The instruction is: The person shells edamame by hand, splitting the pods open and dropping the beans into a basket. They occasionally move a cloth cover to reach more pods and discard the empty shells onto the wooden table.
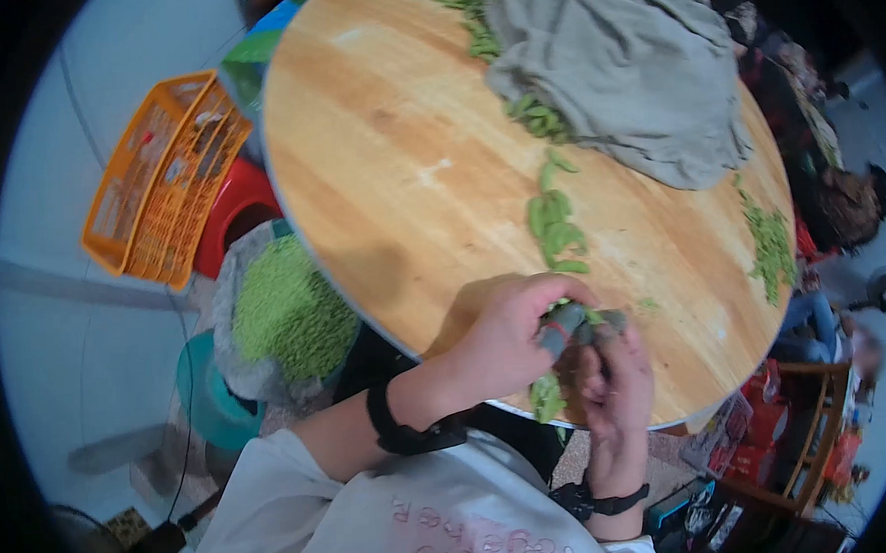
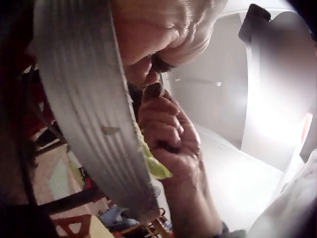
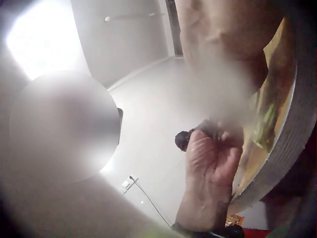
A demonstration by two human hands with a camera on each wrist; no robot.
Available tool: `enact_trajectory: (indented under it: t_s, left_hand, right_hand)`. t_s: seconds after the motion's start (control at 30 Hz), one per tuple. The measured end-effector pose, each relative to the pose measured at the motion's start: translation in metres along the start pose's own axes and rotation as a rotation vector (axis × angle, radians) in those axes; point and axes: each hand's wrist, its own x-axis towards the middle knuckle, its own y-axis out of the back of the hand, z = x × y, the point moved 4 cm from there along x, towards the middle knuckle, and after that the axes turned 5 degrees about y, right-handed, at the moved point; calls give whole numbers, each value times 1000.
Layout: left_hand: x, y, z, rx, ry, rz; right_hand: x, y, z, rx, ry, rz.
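Observation:
Over the near edge of the round wooden table (image 1: 398, 179), my left hand (image 1: 496, 339) curls its fingers around a green pod (image 1: 593, 317), mostly hidden by the fingers. Grey covers wrap some fingertips, one with a red band. My right hand (image 1: 619, 377) meets it from the right, thumb and fingertips pinching at the same pod. Below them a green husk (image 1: 546, 396) lies at the table edge. A line of green pods (image 1: 556, 226) runs away from the hands. The left wrist view shows the right hand (image 2: 168, 129) with curled fingers.
A grey cloth (image 1: 623, 77) covers the table's far part, with pods beside it. More green pieces (image 1: 770, 244) lie at the right rim. Left of the table stand a bag of shelled green beans (image 1: 289, 310), a red stool (image 1: 239, 202) and an orange crate (image 1: 157, 181).

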Motion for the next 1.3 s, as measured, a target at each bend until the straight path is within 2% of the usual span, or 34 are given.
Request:
enact_trajectory:
  t_s: [0.03, 0.07, 0.1, 0.13, 0.2, 0.23, 0.3, 0.33, 0.37, 0.4, 0.43, 0.5, 0.53, 0.57, 0.63, 0.7, 0.73, 0.77, 0.8, 0.83, 0.9, 0.93, 0.97, 1.0, 1.03, 1.1, 1.13, 1.2, 1.27, 1.3]
  left_hand:
    - [0, 3, 0, 28, -28, -3]
    - [-2, 6, -3, 59, -46, -3]
    - [-6, 12, -4, 106, -59, 36]
    - [-11, 19, -3, 153, -75, 66]
    - [-21, 50, -5, 38, 10, 167]
    - [-26, 68, -3, -53, 126, 193]
    - [-30, 93, -13, -184, 180, 243]
    - [-32, 98, -14, -227, 207, 248]
    - [-32, 96, -15, -230, 208, 248]
    - [-30, 89, -11, -41, 29, 187]
    - [-30, 81, -5, 154, -154, 131]
    - [-32, 50, -7, 161, -96, -95]
    - [-35, 36, -8, 185, -52, -201]
    - [-38, 35, -6, 186, -55, -193]
    - [-45, 38, 2, -139, 4, -150]
    - [-56, 79, 2, 27, -72, 118]
    - [-65, 102, -15, -627, -9, 199]
    - [-81, 128, -14, 1, -24, 590]
    - [-89, 151, -20, 23, 3, 800]
    - [-101, 179, -49, -461, -19, 870]
    - [-127, 224, -113, -246, 201, 883]
    - [-143, 241, -143, -244, 201, 881]
    - [-155, 253, -170, 358, 399, 766]
    - [-151, 250, -164, 957, 576, 595]
    - [-146, 250, -159, 960, 574, 589]
    - [-136, 241, -113, 891, 47, 927]
    - [-127, 229, -88, 889, 48, 931]
    - [-99, 201, -36, 244, -86, 746]
    - [-75, 159, 5, 276, -215, 539]
    - [-63, 135, 12, 136, -134, 412]
  right_hand:
    - [-1, 2, -1, 56, 36, -17]
    - [-3, 7, 0, 31, 41, 94]
    - [-3, 5, -6, -22, 82, -15]
    - [-5, 8, -8, -54, 126, -192]
    - [-8, 1, -18, -396, 84, -861]
    - [-8, -1, -17, -386, 79, -863]
    - [11, -6, -26, -852, 241, -287]
    - [24, -13, -30, -963, 306, -182]
    - [35, -24, -32, -1011, 415, -143]
    - [40, -33, -34, -1059, 527, -105]
    - [44, -37, -35, -1061, 534, -114]
    - [50, -40, -34, -1391, 451, -74]
    - [53, -38, -33, -1392, 459, -83]
    - [54, -34, -33, -1471, 532, -74]
    - [51, -30, -32, -1549, 595, -65]
    - [47, -26, -33, -1567, 626, -66]
    - [46, -24, -31, -1563, 617, -65]
    - [43, -24, -31, -1535, 657, -62]
    - [40, -23, -32, -1508, 697, -57]
    - [37, -22, -30, -1505, 689, -52]
    - [34, -16, -28, -1561, 595, 34]
    - [34, -15, -28, -1559, 594, 36]
    - [33, -13, -28, -1552, 591, 52]
    - [33, -11, -29, -1543, 588, 67]
    - [34, -5, -28, -1541, 585, 73]
    - [32, 5, -27, -1536, 738, 79]
    - [30, 3, -27, -1538, 740, 75]
    - [25, -5, -25, -1658, 740, 97]
    - [25, -5, -21, -1727, 767, 104]
    - [24, -5, -22, -1701, 750, 97]
